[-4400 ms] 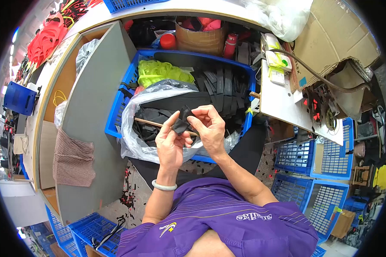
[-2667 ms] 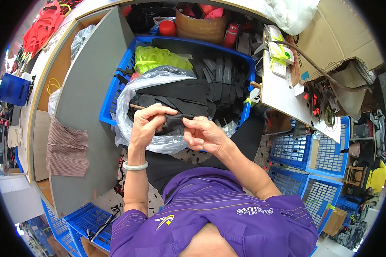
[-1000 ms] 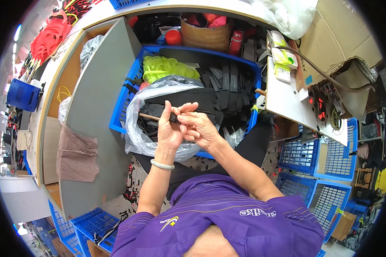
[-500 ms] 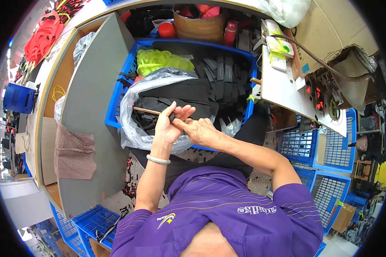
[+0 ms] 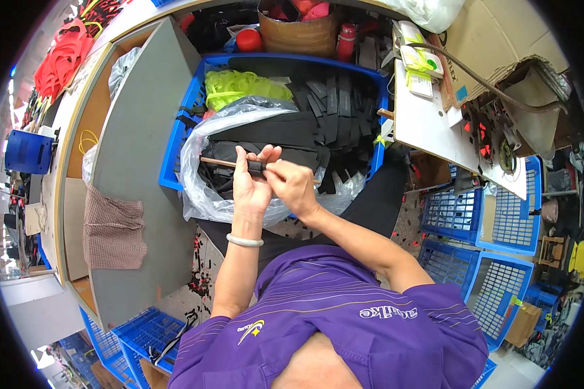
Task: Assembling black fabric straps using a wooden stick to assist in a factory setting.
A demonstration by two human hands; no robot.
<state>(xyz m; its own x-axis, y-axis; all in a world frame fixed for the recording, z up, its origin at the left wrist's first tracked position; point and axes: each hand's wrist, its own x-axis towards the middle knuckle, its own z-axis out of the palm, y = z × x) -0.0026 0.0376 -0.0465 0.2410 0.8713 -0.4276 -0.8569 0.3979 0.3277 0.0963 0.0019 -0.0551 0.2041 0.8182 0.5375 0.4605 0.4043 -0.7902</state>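
Observation:
Above the blue crate, my left hand (image 5: 252, 188) is palm up, with its thumb and fingers closed around a thin wooden stick (image 5: 217, 162). A small black fabric piece (image 5: 256, 166) sits around the stick between my two hands. My right hand (image 5: 295, 185) pinches the right end of that piece; its fingertips are partly hidden. Below them lies an open clear plastic bag (image 5: 194, 152) with flat black fabric pieces (image 5: 266, 131) in it. The bag rests in the blue crate (image 5: 170, 155), beside stacked black strips (image 5: 340, 110) and a bright yellow-green bundle (image 5: 240, 89).
A grey board (image 5: 139, 162) with a brown cloth (image 5: 113, 230) over it stands at the left. A white tabletop (image 5: 428, 133) juts in from the right. Behind the crate are a cardboard tub (image 5: 295, 32) and a red bottle (image 5: 346, 42). Blue crates (image 5: 499, 285) stand at the right.
My right hand has turned and drawn its fingers into a pinch at the black piece, which now shows more clearly. My left hand stays around the stick, tilted slightly more upright.

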